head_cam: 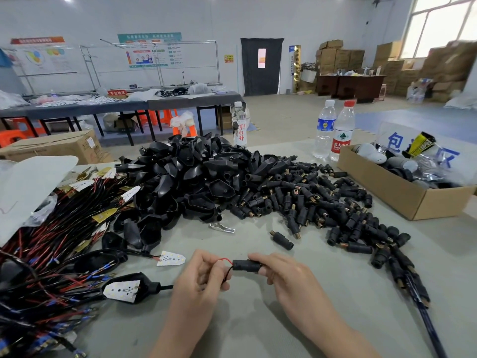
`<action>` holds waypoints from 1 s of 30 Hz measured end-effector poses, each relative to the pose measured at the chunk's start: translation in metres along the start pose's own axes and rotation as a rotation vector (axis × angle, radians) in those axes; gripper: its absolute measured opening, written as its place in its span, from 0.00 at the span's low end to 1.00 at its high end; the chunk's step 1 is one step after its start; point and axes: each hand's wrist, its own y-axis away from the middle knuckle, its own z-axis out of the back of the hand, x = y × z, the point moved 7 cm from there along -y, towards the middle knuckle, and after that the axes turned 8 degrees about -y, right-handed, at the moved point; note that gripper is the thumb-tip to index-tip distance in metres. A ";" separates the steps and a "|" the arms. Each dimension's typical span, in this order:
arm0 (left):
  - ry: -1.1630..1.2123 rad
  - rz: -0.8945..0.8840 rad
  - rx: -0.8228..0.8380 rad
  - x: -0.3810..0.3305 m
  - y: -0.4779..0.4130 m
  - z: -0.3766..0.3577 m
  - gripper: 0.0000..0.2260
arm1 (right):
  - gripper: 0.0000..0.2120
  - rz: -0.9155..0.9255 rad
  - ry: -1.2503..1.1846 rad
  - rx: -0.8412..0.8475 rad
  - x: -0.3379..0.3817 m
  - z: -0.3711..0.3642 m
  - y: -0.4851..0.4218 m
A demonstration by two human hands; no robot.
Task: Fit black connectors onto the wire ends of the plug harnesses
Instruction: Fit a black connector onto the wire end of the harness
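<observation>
Pinching wire ends in left hand fingertips; gripping black connector in curled right hand fingers, low over the table. Could buckle or slip out if pushed in crooked. Open table ahead and toward the near edge; hemmed by harness tangle left, connector pile right.

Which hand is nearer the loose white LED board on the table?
Left. The left hand, pinching the wires, sits just right of the board; the right hand is farther right, holding the connector.
</observation>
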 end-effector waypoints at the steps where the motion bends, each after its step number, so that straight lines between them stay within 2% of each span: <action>1: -0.054 -0.006 0.001 0.001 0.000 0.001 0.09 | 0.21 -0.002 0.001 0.010 -0.001 -0.001 0.000; 2: -0.114 -0.027 0.005 0.002 0.001 0.002 0.10 | 0.22 -0.004 0.002 0.016 -0.002 -0.002 0.001; 7: -0.377 -0.169 0.051 -0.003 0.005 -0.002 0.04 | 0.20 0.008 0.011 -0.015 -0.001 -0.002 0.001; 9: -0.448 -0.234 0.070 -0.005 0.005 -0.006 0.03 | 0.22 0.013 0.012 -0.007 0.000 -0.003 0.001; 11: -0.451 -0.246 0.063 -0.004 0.004 -0.006 0.04 | 0.23 0.015 0.006 -0.006 -0.001 -0.002 0.000; 14: -0.382 -0.201 0.016 0.000 0.003 -0.002 0.08 | 0.15 0.010 -0.012 -0.040 -0.005 0.001 0.000; 17: -0.374 -0.213 -0.038 0.000 0.002 0.002 0.07 | 0.13 0.003 -0.030 -0.070 -0.008 0.002 0.000; 23: -0.450 -0.250 -0.019 -0.006 0.003 0.003 0.02 | 0.13 -0.006 -0.089 -0.038 -0.009 0.000 0.002; 27: -0.552 -0.271 -0.065 -0.014 0.003 0.003 0.09 | 0.13 -0.012 -0.084 -0.029 -0.012 -0.001 0.002; 30: -0.599 -0.256 -0.078 -0.014 0.005 0.001 0.08 | 0.13 -0.019 -0.081 -0.032 -0.015 -0.001 0.002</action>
